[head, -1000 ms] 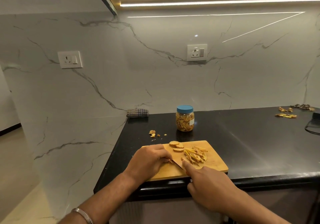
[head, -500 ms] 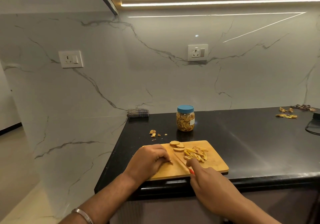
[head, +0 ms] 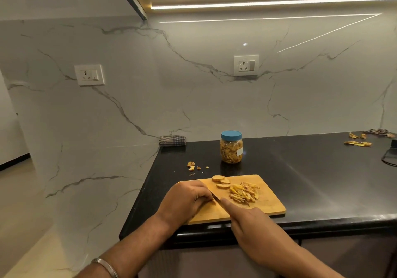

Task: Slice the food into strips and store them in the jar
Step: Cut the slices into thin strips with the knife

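My view is dim and warm, lit by the light strip (head: pixel 272 4) under the cabinet. Its glare streaks the marble wall (head: pixel 193 84) and the glossy black desk (head: pixel 311 181). Edges bow, detail soft.

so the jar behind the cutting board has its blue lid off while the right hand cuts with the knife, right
Not quite. In the head view the jar behind the cutting board has its blue lid on, not off. The rest holds: the right hand cuts with the knife.
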